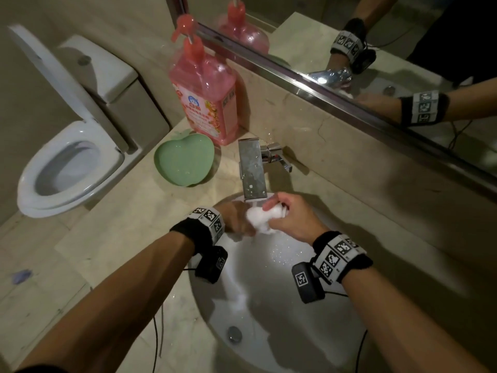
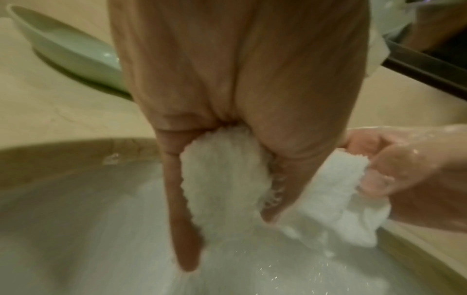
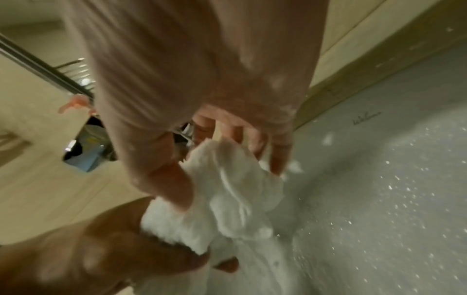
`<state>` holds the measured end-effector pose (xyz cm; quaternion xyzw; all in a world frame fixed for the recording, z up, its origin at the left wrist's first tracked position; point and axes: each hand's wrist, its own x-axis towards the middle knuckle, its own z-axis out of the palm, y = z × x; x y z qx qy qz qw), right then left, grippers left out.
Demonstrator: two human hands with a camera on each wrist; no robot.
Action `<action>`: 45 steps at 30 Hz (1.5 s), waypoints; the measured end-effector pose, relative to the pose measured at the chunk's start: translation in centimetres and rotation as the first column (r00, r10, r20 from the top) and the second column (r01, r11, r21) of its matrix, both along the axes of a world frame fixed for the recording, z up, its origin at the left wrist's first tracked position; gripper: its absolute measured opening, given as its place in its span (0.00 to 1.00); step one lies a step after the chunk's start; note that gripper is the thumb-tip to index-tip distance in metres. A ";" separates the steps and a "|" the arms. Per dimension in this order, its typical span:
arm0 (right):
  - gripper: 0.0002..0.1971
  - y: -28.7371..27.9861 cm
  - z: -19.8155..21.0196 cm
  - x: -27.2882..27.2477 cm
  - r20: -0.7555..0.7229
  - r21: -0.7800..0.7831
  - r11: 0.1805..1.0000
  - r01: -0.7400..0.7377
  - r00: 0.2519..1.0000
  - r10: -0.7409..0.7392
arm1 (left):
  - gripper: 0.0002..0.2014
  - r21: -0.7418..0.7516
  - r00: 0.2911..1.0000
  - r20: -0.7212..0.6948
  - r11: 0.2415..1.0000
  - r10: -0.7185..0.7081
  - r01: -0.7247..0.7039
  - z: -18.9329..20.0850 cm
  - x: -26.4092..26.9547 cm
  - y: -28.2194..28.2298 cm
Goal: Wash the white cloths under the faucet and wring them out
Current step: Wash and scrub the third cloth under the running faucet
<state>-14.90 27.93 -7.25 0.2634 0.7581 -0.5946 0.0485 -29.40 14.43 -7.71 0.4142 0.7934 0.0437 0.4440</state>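
stage: washing, wringing not yet done | white cloth (image 1: 262,220) bunched under faucet (image 1: 251,170), over sink (image 1: 282,319) back edge | left hand (image 1: 238,219) and right hand (image 1: 289,219) fingers clamped on it | other cloths: none visible

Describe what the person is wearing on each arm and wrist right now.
Both forearms are bare, with no sleeves. The left wrist band is black fabric wrapped with a white strip of square black-and-white coded markers; a black camera box hangs beneath it, with a thin black cable trailing off. The right wrist band matches, and its black camera box carries its own marker and cable.
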 end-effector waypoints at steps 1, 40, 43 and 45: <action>0.23 0.3 -0.2 0.0 0.041 -0.046 0.999 -0.010 0.999 0.012 | 0.11 0.067 0.999 -0.025 0.997 -0.034 0.036 0.1 0.0 -0.4; 0.37 -1.1 -2.1 -1.4 0.306 0.025 0.991 -0.133 0.944 0.119 | 0.23 0.382 0.936 0.301 0.875 0.185 -0.296 1.7 -0.3 -1.8; 0.26 -1.5 -0.8 -1.9 0.223 -0.066 0.994 -0.084 0.970 0.096 | 0.40 0.430 0.936 0.307 0.853 0.170 -0.296 1.4 0.0 -2.7; 0.25 -1.9 -0.4 -2.4 0.154 -0.097 0.992 -0.085 0.983 0.099 | 0.39 0.447 0.954 0.193 0.845 0.227 -0.292 1.0 0.1 -3.1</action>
